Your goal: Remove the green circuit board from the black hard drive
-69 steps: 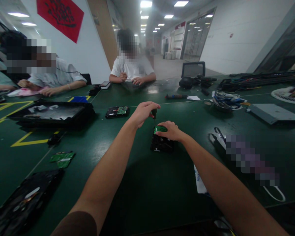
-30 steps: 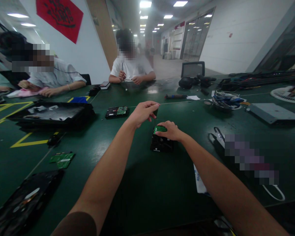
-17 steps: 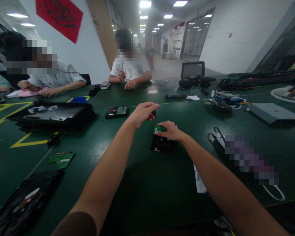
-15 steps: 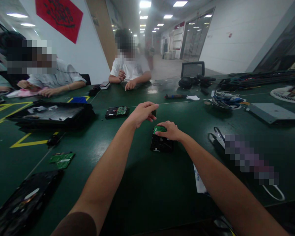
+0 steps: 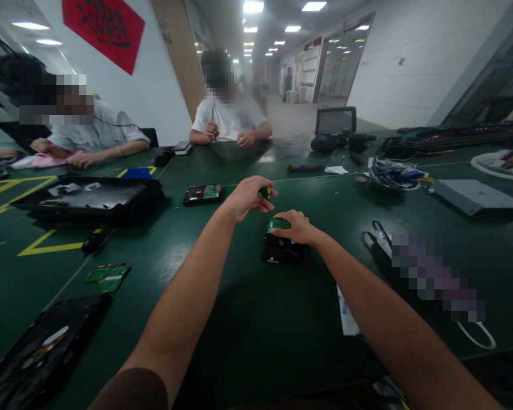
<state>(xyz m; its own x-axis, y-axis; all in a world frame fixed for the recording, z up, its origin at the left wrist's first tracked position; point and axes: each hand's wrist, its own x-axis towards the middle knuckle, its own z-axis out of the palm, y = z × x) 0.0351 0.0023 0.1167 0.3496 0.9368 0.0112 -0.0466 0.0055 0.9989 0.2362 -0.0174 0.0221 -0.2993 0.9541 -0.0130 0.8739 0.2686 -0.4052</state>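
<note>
In the head view a black hard drive [image 5: 280,250] lies on the green table in front of me. A green circuit board [image 5: 277,224] shows at its far end. My right hand [image 5: 298,226] grips the drive across that end, with the thumb over the board. Just above and beyond it, my left hand [image 5: 250,198] holds a small screwdriver [image 5: 268,192] by its dark handle with a yellow mark. The fingers around the handle are loosely curled. I cannot make out the screwdriver's shaft or where its tip is.
Another hard drive [image 5: 203,194] lies left of my left hand. A black tray [image 5: 89,199], a loose green board [image 5: 108,277] and a large drive [image 5: 47,353] are further left. A cable bundle [image 5: 395,172], metal box [image 5: 479,195] and lanyard [image 5: 382,242] lie right. Two people sit across.
The fingers of my left hand have loosened and spread around the screwdriver handle, showing its yellow mark. My right hand and the drive stay put. The person opposite has shifted a hand to the right.
</note>
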